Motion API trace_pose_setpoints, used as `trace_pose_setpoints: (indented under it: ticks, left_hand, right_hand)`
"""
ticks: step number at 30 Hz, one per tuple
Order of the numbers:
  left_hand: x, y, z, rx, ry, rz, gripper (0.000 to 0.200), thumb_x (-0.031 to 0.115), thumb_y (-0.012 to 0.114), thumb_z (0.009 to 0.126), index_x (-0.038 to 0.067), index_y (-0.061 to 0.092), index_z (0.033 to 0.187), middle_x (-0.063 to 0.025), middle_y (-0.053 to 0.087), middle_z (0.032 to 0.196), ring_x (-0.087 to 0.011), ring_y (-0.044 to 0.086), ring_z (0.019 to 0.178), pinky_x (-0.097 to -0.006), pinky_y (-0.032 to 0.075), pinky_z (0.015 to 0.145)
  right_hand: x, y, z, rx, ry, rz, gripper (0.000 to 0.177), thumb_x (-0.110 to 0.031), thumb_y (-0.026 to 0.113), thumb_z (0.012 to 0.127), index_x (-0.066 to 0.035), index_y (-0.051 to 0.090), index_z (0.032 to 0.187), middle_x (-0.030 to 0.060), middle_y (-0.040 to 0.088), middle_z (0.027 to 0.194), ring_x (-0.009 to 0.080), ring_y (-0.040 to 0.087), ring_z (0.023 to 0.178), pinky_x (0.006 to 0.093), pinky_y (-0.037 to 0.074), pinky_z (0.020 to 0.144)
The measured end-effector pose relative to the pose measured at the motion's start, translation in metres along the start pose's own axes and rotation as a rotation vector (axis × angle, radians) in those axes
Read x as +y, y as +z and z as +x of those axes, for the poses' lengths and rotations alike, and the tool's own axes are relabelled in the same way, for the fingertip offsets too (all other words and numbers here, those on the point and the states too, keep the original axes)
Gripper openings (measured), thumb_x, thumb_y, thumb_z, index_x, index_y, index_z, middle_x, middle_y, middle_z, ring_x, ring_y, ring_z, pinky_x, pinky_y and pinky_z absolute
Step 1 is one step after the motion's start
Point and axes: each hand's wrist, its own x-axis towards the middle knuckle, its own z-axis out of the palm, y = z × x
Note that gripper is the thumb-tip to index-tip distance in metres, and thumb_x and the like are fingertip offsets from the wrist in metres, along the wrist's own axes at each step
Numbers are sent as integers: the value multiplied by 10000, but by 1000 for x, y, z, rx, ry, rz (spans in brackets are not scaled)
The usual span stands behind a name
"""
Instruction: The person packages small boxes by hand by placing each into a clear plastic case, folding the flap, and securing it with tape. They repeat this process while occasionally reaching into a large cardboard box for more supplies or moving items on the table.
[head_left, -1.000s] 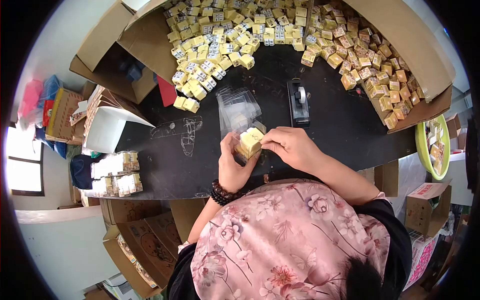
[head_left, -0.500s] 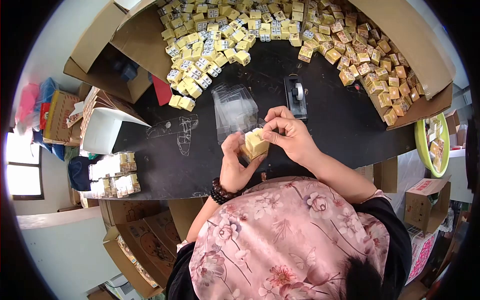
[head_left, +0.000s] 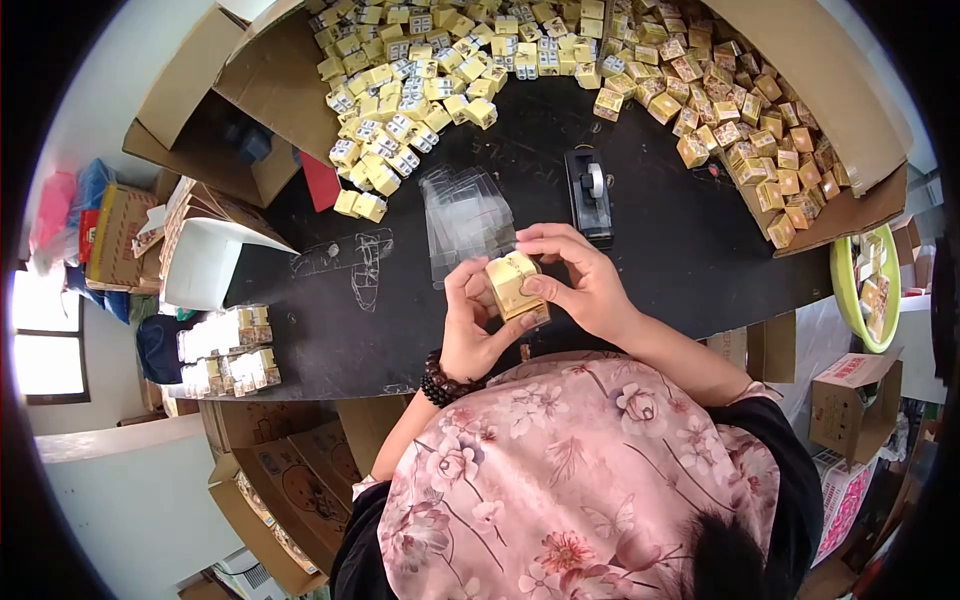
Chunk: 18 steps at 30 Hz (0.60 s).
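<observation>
Between my two hands is a small yellow box (head_left: 512,279), held over the near part of the black table. My left hand (head_left: 472,322) wraps its left side and underside, thumb at the lower front. On the right side, my right hand (head_left: 578,281) grips it with the thumb on its face and the fingers behind the top edge. Just beyond my hands lies a stack of clear plastic sleeves (head_left: 465,215), partly overlapped by my fingers. A black tape dispenser (head_left: 588,195) with a white roll stands to the right of them.
Heaps of small yellow boxes (head_left: 440,85) and orange-brown boxes (head_left: 770,140) fill the back, edged by cardboard (head_left: 840,90). Wrapped packs (head_left: 228,350) are stacked at the table's left edge. A yellow-green basket (head_left: 852,290) stands right. Open cartons (head_left: 290,480) sit below.
My right hand has shifted from pinching at the box's top edge to gripping its side, thumb on its face. The box has turned and shows more of its yellow face.
</observation>
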Motion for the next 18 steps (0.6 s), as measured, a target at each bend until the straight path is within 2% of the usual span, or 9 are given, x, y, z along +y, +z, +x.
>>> trace_pose_setpoints:
  ticks: [2, 4, 5, 6, 7, 12, 14, 16, 18]
  left_hand:
    - [0, -3, 0, -66, -21, 3, 665, -80, 699, 825, 50, 278, 1323, -153, 545, 1205, -197, 598, 1098, -331, 530, 896]
    - [-2, -4, -3, -145, -156, -101, 617, -68, 691, 839, 52, 297, 1298, -147, 550, 1195, -179, 603, 1075, -324, 532, 886]
    - [-3, -5, -3, -147, -156, -103, 617, -68, 691, 839, 52, 297, 1298, -147, 550, 1195, -179, 603, 1075, -324, 532, 886]
    - [-3, -4, -2, -147, -209, -124, 596, -62, 682, 848, 50, 298, 1290, -146, 554, 1186, -177, 609, 1059, -321, 535, 877]
    - [-4, -3, -3, -147, -262, -145, 576, -57, 673, 858, 48, 300, 1283, -144, 558, 1177, -174, 616, 1043, -319, 538, 867]
    - [-8, 4, 1, -92, -246, -155, 596, -54, 652, 876, 57, 239, 1292, -162, 564, 1165, -174, 629, 1009, -304, 543, 835]
    - [-15, 3, 0, -92, -242, -157, 615, -55, 648, 878, 61, 214, 1298, -170, 565, 1165, -176, 635, 993, -298, 546, 821]
    - [-22, 0, 1, -154, -219, 46, 648, -43, 654, 877, 65, 182, 1307, -184, 569, 1154, -186, 644, 974, -290, 546, 791]
    - [-21, 0, 4, -179, -233, 100, 655, -36, 664, 872, 62, 187, 1310, -183, 578, 1142, -188, 649, 966, -288, 545, 780]
  right_hand:
    - [6, -4, 1, -44, -39, -41, 250, -109, 712, 870, -16, 659, 1095, 86, 500, 1274, 169, 501, 1203, 303, 433, 938]
    - [11, -6, 0, -122, 73, 238, 179, -105, 684, 900, -14, 653, 1051, 85, 498, 1275, 176, 466, 1257, 313, 425, 981]
    - [10, -7, 1, -136, 74, 290, 95, -94, 662, 918, -13, 637, 961, 102, 531, 1228, 190, 515, 1224, 317, 454, 975]
    - [8, -8, 0, -135, 76, 288, 95, -94, 662, 918, -13, 637, 961, 102, 531, 1228, 190, 515, 1224, 317, 454, 975]
    - [7, -9, -2, -116, 87, 271, 81, -79, 663, 914, -11, 625, 934, 105, 553, 1192, 190, 550, 1188, 310, 474, 951]
    - [5, -11, -3, 4, 47, 224, 89, -54, 677, 899, -5, 602, 898, 98, 622, 1046, 171, 641, 1045, 286, 518, 878]
    - [5, -21, 0, -139, 167, 149, 106, -49, 695, 883, 3, 629, 947, 55, 631, 952, 135, 644, 962, 275, 521, 858]
    - [3, -21, 0, -126, 186, 93, 111, -49, 703, 875, 4, 650, 957, 39, 624, 913, 121, 636, 907, 263, 518, 824]
    - [2, -23, -1, -117, 205, 36, 121, -49, 711, 867, 5, 672, 968, 23, 617, 874, 106, 629, 851, 251, 515, 790]
